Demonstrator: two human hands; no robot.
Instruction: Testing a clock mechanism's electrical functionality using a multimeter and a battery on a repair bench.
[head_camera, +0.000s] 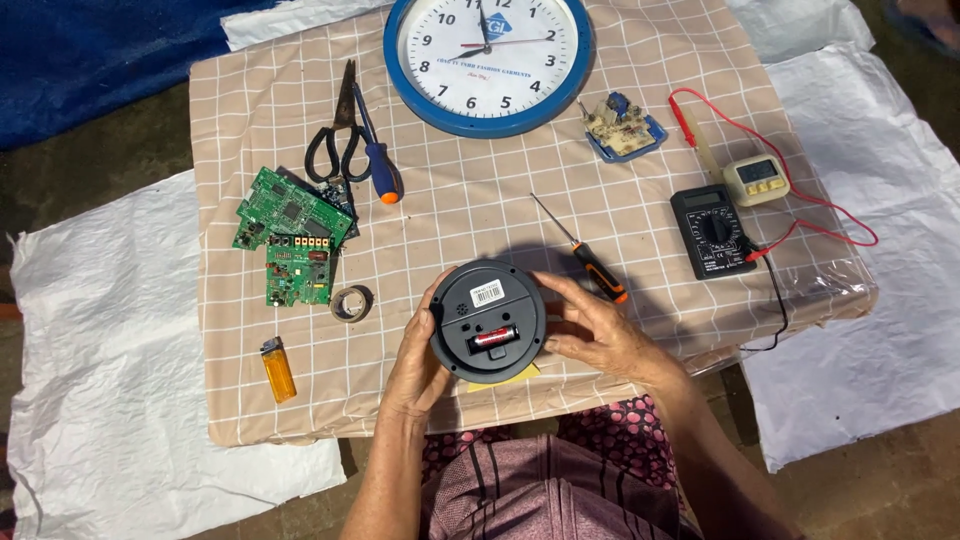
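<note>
A small round black clock (488, 320) lies face down near the front edge of the checked cloth, its back showing a white sticker and a red battery (493, 336) in the open slot. My left hand (418, 362) cups its left side. My right hand (598, 332) holds its right side, fingers against the rim. A yellow piece (520, 375) peeks out from under the clock.
An orange-handled screwdriver (588, 259) lies just right of the clock. A black multimeter (712, 231) with red and black leads, a small white timer (757, 180), a blue wall clock (489, 55), scissors (338, 135), green circuit boards (290, 232), tape roll (351, 303), orange lighter (278, 369).
</note>
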